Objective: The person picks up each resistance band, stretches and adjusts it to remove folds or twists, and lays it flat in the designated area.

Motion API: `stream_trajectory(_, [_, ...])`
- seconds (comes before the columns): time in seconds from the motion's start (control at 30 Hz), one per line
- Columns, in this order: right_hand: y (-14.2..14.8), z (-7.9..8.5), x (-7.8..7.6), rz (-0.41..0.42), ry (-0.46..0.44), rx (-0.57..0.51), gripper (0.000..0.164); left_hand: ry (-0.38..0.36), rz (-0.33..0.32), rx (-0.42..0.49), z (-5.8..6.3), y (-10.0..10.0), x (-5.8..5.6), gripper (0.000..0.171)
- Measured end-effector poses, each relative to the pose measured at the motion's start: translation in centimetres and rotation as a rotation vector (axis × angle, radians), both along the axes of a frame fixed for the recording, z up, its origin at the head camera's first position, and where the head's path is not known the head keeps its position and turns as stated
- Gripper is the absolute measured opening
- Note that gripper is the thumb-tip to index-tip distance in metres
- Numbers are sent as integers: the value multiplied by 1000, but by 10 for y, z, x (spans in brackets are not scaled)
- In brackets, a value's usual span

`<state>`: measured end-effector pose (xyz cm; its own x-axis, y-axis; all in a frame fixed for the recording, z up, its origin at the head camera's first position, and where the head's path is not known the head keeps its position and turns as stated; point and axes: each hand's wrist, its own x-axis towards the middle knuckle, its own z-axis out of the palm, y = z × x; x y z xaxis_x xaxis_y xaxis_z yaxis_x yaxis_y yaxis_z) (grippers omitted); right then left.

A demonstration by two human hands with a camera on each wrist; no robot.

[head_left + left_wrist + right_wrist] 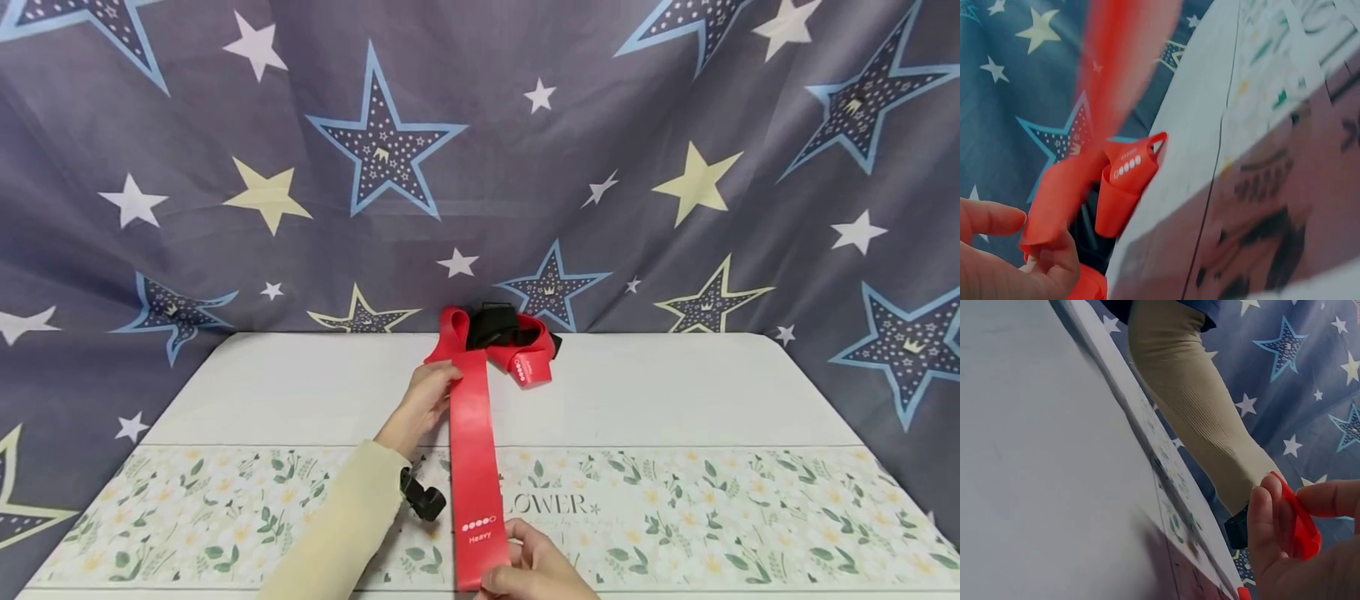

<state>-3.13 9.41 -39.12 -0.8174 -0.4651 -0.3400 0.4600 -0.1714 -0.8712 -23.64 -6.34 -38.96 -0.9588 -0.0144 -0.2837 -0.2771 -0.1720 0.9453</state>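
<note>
A flat red resistance band (472, 442), printed "Heavy" with a row of dots, is stretched lengthwise above the table. My left hand (427, 393) pinches its far end, thumb on one face and fingers behind, as the left wrist view shows with the red band (1054, 200). The near end is pinched by my right hand (534, 567) between thumb and fingers; in the right wrist view the band's red edge (1297, 519) shows between the fingertips. Just beyond the left hand lie another red band (531, 360) with a label and a bundled black strap (492, 325).
The white table (660, 392) has a floral printed strip (712, 517) with lettering across its near part. A star-patterned dark curtain (480, 150) hangs directly behind the table and down both sides. A black wrist camera mount (424, 498) sits on the left wrist.
</note>
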Motion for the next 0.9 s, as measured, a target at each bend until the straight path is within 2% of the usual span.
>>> stream_trajectory(0.1, [-3, -4, 1, 12, 18, 26, 35, 2, 5, -48, -1, -5, -1, 50])
stream_trajectory(0.3, [-6, -8, 1, 30, -6, 54, 34, 28, 1, -49, -3, -16, -4, 41])
stream_trajectory(0.63, [-19, -13, 0, 30, -12, 188, 30, -4, -20, -102, 2, -44, -5, 38])
stream_trajectory(0.77, [-26, -16, -1, 70, -5, 173, 33, 3, -24, -124, 4, -55, -6, 34])
stream_trajectory(0.9, [-35, -17, -1, 102, 12, 105, 40, 7, -36, -171, 7, -70, -7, 35])
